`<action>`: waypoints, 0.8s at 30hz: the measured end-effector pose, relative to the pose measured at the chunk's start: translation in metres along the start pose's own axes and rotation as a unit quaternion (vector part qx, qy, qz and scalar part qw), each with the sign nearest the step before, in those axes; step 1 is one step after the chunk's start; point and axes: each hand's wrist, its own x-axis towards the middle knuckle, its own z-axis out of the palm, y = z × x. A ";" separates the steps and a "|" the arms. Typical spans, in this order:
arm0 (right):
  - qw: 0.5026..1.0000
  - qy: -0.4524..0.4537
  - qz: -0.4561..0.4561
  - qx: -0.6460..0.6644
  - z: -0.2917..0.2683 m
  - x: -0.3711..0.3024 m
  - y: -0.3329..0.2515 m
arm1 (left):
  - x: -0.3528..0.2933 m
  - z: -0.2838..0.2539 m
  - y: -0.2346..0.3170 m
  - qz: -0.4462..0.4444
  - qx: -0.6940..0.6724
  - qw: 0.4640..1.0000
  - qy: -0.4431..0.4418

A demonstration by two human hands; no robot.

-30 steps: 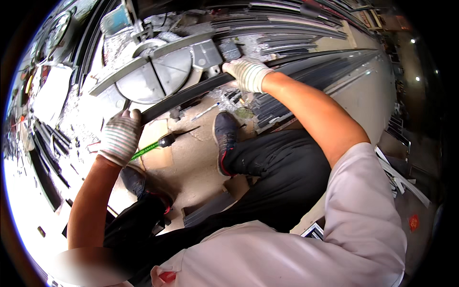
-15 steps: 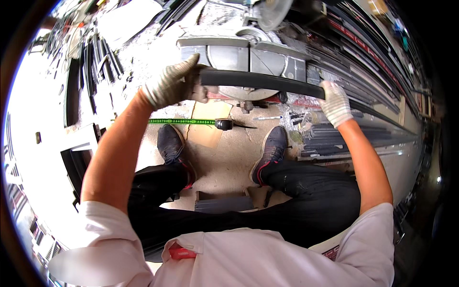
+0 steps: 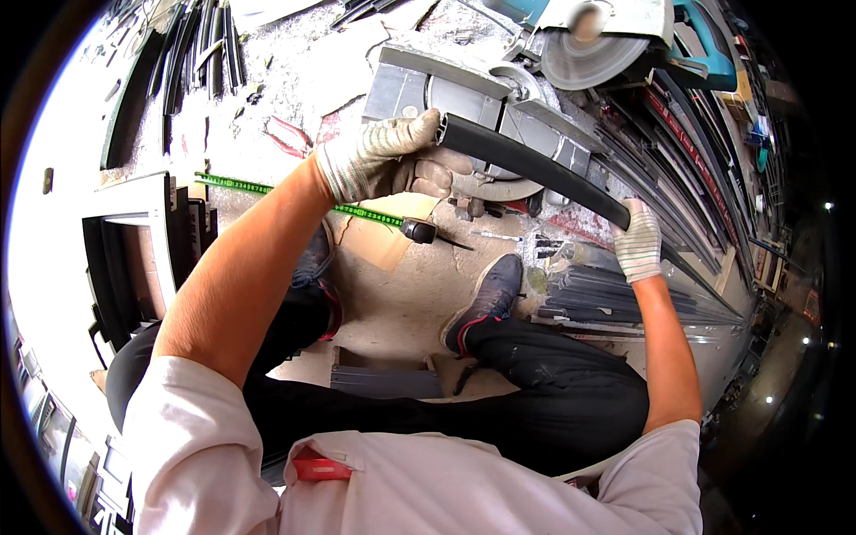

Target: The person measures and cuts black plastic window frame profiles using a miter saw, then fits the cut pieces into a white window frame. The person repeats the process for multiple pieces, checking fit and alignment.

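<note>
A long black hollow profile (image 3: 535, 168) slants across in front of me, its open end toward my left. My left hand (image 3: 388, 160), in a striped knit glove, holds that end, thumb against the edge and fingers beneath. Further along, my right hand (image 3: 638, 242), gloved too, is wrapped round the profile, which runs on past it to the lower right. Just beyond the profile is the grey metal base (image 3: 464, 100) of a mitre saw, partly covered by it. The saw's round blade (image 3: 595, 61) and teal handle (image 3: 704, 43) are raised at the upper right.
A green tape measure (image 3: 417, 230) lies pulled out on the floor near my shoes, by a piece of cardboard (image 3: 379, 245). Red-handled pliers (image 3: 287, 138) lie left of the saw. Dark profiles (image 3: 606, 299) are stacked at the right, and black strips (image 3: 214, 53) lie far left.
My view has turned to the right, bringing more of the saw's blade and handle in. The profile tilts more, its right end lower, and its hollow left end now shows.
</note>
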 end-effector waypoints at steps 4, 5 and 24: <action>1.000 0.005 -0.006 -0.001 -0.001 -0.002 -0.001 | 0.002 0.013 0.001 0.010 0.005 1.000 -0.002; 1.000 0.005 -0.003 -0.002 0.001 -0.004 0.001 | 0.002 0.018 0.002 0.010 0.003 1.000 -0.004; 1.000 -0.013 0.010 0.004 0.009 -0.005 0.003 | 0.000 0.011 0.000 0.009 0.014 0.999 -0.035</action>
